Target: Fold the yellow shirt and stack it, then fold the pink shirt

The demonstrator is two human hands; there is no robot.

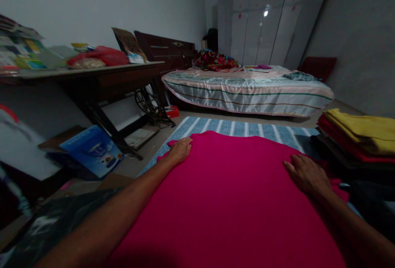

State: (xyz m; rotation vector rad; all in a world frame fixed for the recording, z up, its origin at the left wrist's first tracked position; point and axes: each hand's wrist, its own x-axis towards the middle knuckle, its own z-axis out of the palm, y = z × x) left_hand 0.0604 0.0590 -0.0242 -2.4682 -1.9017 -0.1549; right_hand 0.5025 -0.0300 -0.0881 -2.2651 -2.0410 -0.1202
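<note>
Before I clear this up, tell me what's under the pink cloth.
A blue striped cloth shows beyond the far edge of the pink cloth and seems to run beneath it. Whatever else lies under its middle is covered and cannot be seen.

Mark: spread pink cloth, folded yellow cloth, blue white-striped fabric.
Spread pink cloth (228, 194): head view, central surface.
Folded yellow cloth (362, 124): head view, top face.
Blue white-striped fabric (239, 128): head view, visible far strip.

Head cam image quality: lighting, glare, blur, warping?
Head view: dim overall; bright glare spot on the wardrobe; clutter at far left looks smeared; bed front bows, probably lens distortion; pink cloth darkens toward the bottom; left hand and right hand readable.
</note>
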